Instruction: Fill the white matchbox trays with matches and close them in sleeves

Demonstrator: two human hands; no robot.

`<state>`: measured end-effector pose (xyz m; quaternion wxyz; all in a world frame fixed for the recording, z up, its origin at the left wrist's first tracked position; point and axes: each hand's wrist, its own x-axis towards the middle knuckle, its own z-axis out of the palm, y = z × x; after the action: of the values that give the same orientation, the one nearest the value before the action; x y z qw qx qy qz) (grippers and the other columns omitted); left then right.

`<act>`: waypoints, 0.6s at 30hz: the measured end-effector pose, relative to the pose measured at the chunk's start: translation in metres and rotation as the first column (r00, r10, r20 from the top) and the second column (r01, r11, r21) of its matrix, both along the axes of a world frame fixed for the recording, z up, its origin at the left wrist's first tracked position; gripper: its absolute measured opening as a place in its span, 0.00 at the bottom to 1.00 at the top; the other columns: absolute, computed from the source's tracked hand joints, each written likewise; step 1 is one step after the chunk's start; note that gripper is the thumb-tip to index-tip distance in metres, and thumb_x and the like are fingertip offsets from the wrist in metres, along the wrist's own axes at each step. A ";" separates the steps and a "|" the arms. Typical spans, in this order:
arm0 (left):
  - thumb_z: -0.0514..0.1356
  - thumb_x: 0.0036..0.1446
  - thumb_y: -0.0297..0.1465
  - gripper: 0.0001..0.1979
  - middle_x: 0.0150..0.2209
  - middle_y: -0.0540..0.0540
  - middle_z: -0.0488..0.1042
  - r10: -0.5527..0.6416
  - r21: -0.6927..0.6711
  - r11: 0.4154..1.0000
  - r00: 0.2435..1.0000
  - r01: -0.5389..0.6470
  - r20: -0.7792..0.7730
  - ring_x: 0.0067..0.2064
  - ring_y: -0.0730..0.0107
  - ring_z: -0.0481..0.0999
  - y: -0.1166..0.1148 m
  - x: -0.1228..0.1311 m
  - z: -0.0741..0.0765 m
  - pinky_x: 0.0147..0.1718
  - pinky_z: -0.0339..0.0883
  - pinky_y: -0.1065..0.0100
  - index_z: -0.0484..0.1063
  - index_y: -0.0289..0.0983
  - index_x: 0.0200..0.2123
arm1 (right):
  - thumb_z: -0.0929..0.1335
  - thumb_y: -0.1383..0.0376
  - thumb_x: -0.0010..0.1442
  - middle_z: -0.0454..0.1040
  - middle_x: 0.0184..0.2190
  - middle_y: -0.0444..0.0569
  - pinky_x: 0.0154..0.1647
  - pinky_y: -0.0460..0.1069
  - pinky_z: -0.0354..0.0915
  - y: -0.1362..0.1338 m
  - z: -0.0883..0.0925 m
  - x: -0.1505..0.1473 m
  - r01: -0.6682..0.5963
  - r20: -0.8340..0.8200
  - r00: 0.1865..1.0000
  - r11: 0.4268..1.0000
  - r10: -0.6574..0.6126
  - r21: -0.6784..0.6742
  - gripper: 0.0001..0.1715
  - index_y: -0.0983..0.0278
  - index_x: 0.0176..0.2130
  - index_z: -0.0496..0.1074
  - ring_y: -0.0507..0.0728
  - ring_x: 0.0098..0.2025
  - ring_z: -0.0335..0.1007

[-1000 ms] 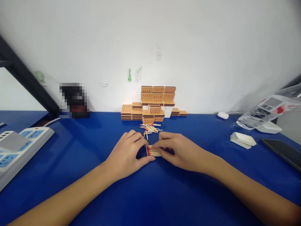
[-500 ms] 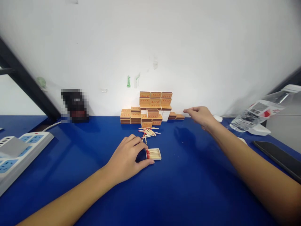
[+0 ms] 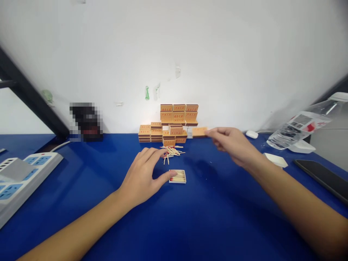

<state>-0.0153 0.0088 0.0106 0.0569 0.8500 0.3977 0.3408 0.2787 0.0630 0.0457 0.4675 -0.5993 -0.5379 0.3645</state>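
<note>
The open tray (image 3: 178,176) of red-tipped matches lies flat on the blue bench (image 3: 190,217). The left hand (image 3: 143,177) rests just left of it, fingers loosely spread, with the thumb tip touching the tray's left edge. Beyond the tray and to its right, the right hand (image 3: 231,143) hangs above the bench, pinching an orange matchbox sleeve (image 3: 199,131) by one end between thumb and fingertips. The sleeve is roughly level and well apart from the tray. Loose matches (image 3: 172,151) lie scattered just behind the tray, and the stack of matchboxes (image 3: 174,121) stands farther behind it, against the wall. To handle this well, I judge the left thumb should bear lightly on the tray's edge so it cannot skate on the smooth bench. The pinch on the sleeve should be gentle and at the very end — thin card crushes easily, and a flattened mouth will not pass over the tray. Any match head standing above the tray's rim could snag the sleeve.
</note>
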 end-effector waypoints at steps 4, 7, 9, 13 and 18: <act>0.67 0.65 0.44 0.28 0.50 0.44 0.78 -0.040 0.040 0.998 0.998 0.038 0.043 0.51 0.58 0.75 0.003 -0.002 0.001 0.52 0.70 0.53 0.68 0.41 0.63 | 0.76 0.46 0.56 0.64 0.21 0.40 0.21 0.47 0.52 -0.046 -0.001 -0.044 -0.378 -0.056 0.925 0.926 0.376 -0.020 0.23 0.62 0.32 0.75 0.49 0.21 0.55; 0.67 0.66 0.39 0.17 0.44 0.46 0.79 -0.046 0.056 0.998 0.996 0.041 0.081 0.47 0.61 0.76 0.006 -0.003 0.000 0.48 0.72 0.57 0.73 0.41 0.54 | 0.75 0.46 0.59 0.66 0.21 0.40 0.22 0.47 0.53 -0.057 -0.005 -0.059 -0.459 -0.023 0.888 0.888 0.459 -0.013 0.23 0.62 0.31 0.74 0.49 0.21 0.57; 0.68 0.64 0.38 0.18 0.44 0.47 0.79 -0.019 0.044 0.999 0.992 0.013 0.121 0.47 0.62 0.77 0.008 -0.004 0.001 0.48 0.72 0.59 0.73 0.41 0.55 | 0.75 0.46 0.60 0.67 0.22 0.40 0.22 0.47 0.53 -0.055 -0.008 -0.059 -0.474 -0.006 0.880 0.880 0.474 -0.014 0.23 0.62 0.30 0.73 0.49 0.22 0.57; 0.70 0.62 0.39 0.25 0.51 0.46 0.79 -0.051 0.034 0.998 0.990 0.047 0.128 0.52 0.61 0.77 0.010 -0.005 0.003 0.53 0.72 0.58 0.71 0.43 0.59 | 0.72 0.44 0.63 0.68 0.23 0.40 0.23 0.47 0.54 -0.049 -0.012 -0.052 -0.558 -0.007 0.829 0.826 0.559 -0.087 0.25 0.62 0.31 0.72 0.49 0.22 0.59; 0.70 0.62 0.40 0.16 0.48 0.47 0.81 -0.014 0.023 1.000 0.993 0.011 0.118 0.50 0.60 0.77 0.014 -0.008 0.005 0.51 0.72 0.58 0.76 0.42 0.50 | 0.74 0.46 0.62 0.74 0.35 0.45 0.35 0.50 0.64 -0.047 -0.021 -0.043 -0.551 0.282 0.801 0.835 0.528 0.002 0.23 0.62 0.43 0.74 0.54 0.34 0.67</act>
<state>-0.0229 0.0227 0.0156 0.0729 0.8313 0.3845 0.3946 0.2356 0.0160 0.0247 0.2914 -0.4452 -0.7594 0.3746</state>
